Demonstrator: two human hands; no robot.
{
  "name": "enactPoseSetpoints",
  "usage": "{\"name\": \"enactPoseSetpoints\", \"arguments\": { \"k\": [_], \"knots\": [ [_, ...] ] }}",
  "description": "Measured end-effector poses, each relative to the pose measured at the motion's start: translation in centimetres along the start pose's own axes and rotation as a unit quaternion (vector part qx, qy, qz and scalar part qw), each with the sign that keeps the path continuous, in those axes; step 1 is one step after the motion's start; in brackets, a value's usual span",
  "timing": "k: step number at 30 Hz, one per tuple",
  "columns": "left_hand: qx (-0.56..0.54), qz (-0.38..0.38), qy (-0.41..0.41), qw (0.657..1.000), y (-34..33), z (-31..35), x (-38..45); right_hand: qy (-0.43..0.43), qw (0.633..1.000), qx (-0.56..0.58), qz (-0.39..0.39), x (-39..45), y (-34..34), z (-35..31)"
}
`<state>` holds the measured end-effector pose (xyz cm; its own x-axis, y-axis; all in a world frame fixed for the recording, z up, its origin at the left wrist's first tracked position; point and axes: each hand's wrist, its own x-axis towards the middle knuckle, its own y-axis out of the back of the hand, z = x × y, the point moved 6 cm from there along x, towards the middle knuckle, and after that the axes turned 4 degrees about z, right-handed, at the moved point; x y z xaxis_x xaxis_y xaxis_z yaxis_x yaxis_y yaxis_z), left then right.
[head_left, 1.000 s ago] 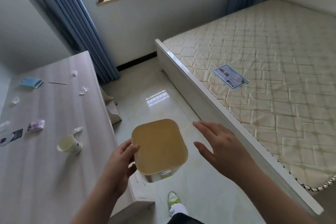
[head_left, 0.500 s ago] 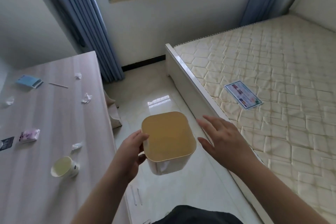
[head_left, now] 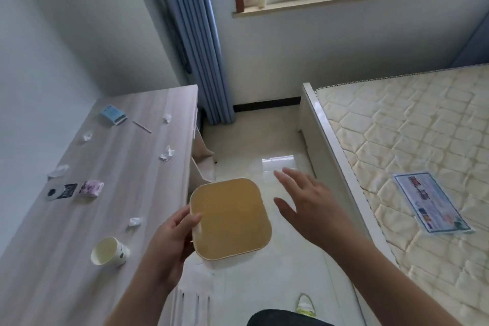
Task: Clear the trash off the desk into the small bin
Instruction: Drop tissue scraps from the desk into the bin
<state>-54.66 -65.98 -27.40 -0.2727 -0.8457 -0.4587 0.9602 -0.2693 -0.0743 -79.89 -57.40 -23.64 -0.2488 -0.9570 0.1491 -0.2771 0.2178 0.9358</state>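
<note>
My left hand [head_left: 172, 243] grips the left rim of a small square bin [head_left: 230, 218] with a yellowish inside, held above the floor beside the desk's right edge. Just right of the bin hovers my right hand [head_left: 309, 206], fingers spread and holding nothing. The pale wooden desk [head_left: 127, 193] on the left carries a tipped paper cup [head_left: 109, 251], several crumpled white paper scraps [head_left: 166, 153], a pink packet [head_left: 91, 188], a black-and-white wrapper [head_left: 62, 191], a blue pack [head_left: 113, 114] and a thin stick [head_left: 141, 126].
A bed with a bare quilted mattress [head_left: 412, 156] fills the right side, a printed leaflet [head_left: 431, 205] lying on it. Glossy tiled floor [head_left: 275, 145] runs between desk and bed. A blue curtain [head_left: 195, 42] hangs by the window behind the desk.
The view has tilted up and shifted, so the desk, window and bed sit differently in frame. The bin stays in my left hand, and my right hand stays open beside it.
</note>
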Motion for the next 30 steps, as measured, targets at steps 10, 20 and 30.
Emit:
{"name": "enactPoseSetpoints", "arguments": {
  "k": [10,20,30],
  "knots": [
    [-0.064,0.172,-0.035,0.982,2.6,1.1,-2.5,0.157,0.983,0.081,-0.042,7.3,-2.1,-4.9],
    [-0.155,0.300,-0.043,0.940,13.0,-2.8,-7.7,0.313,0.942,0.069,-0.101,9.6,-8.2,-16.7],
    [-0.260,0.417,-0.020,0.871,21.9,-9.8,-11.2,0.360,0.924,0.023,-0.125,10.0,-14.3,-27.5]
  ]
}}
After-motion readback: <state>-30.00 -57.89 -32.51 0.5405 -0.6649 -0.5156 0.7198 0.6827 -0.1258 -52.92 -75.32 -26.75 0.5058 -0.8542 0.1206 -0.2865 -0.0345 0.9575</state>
